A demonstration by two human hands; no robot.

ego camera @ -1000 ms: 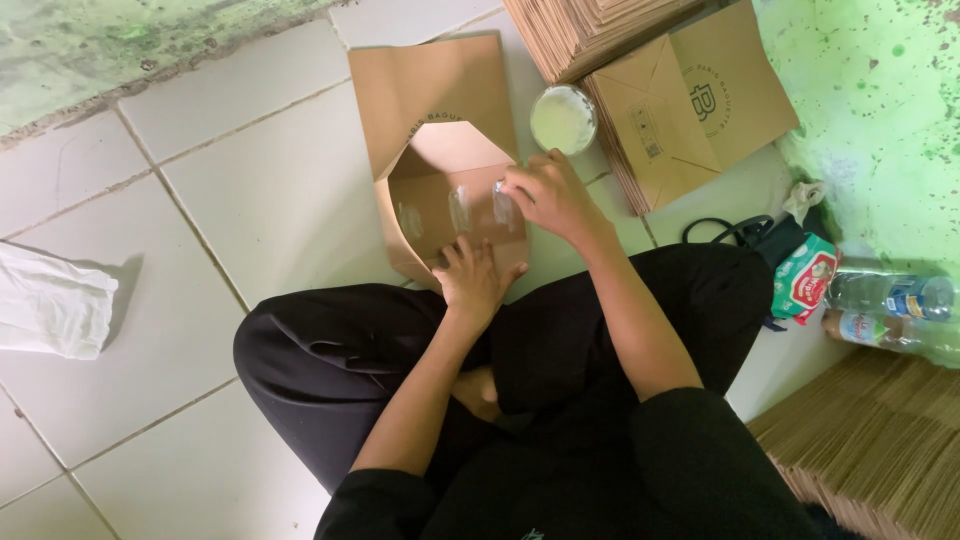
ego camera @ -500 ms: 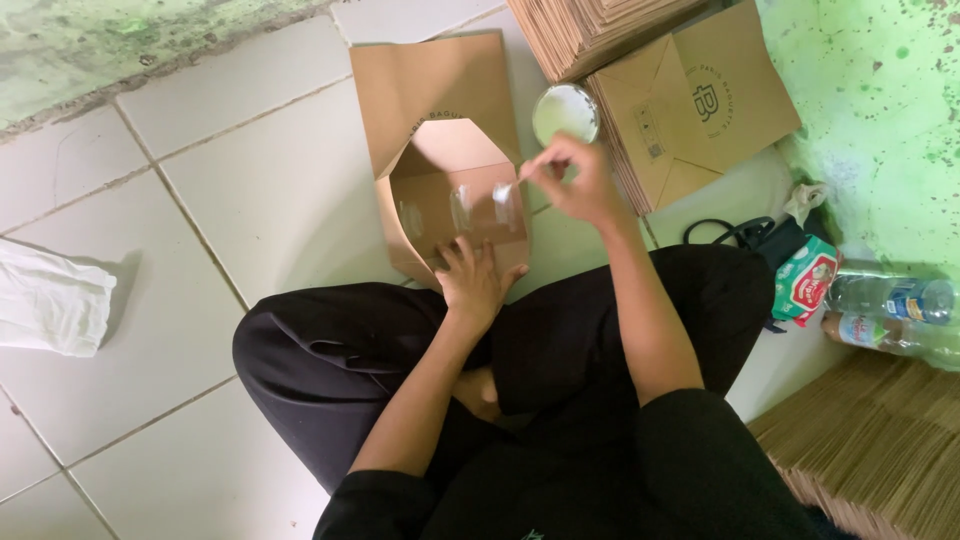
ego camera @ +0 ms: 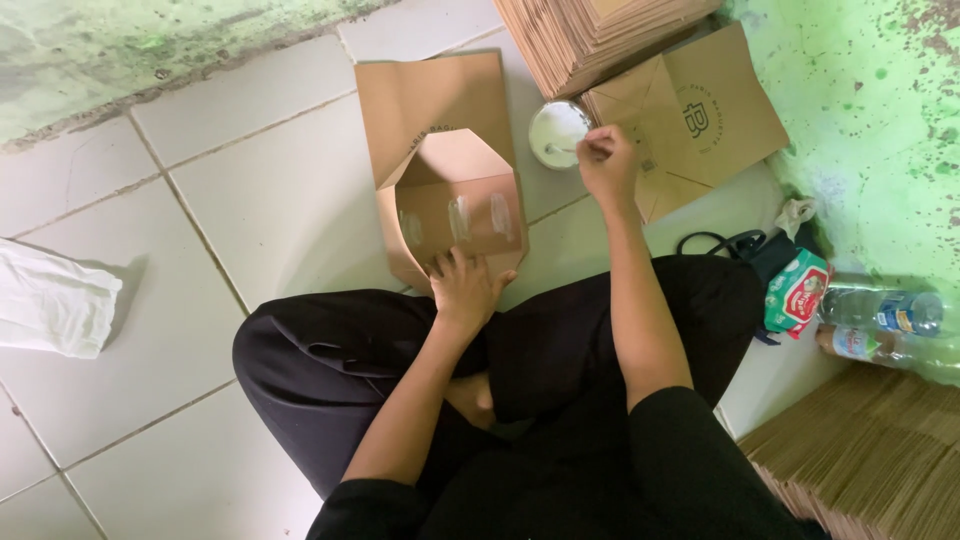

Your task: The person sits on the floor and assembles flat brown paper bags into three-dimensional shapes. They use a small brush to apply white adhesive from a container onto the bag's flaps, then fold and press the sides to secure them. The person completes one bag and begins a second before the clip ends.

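Observation:
A brown cardboard box blank (ego camera: pixel 440 160) lies partly folded on the tiled floor in front of my crossed legs. White glue smears show on its lower flap. My left hand (ego camera: pixel 465 285) presses that flap's near edge with spread fingers. My right hand (ego camera: pixel 605 160) is pinched on a thin stick whose tip reaches into a small round white pot (ego camera: pixel 556 133) of glue, just right of the box.
A stack of flat brown blanks (ego camera: pixel 600 35) stands at the back, a folded box (ego camera: pixel 700 120) beside it. Plastic bottles (ego camera: pixel 880 310), a tissue pack (ego camera: pixel 797 290) and more cardboard (ego camera: pixel 870 460) lie right. A white cloth (ego camera: pixel 55 305) lies left.
My right hand has left the box flap and moved right and away to the glue pot. The left hand has stayed on the flap's edge.

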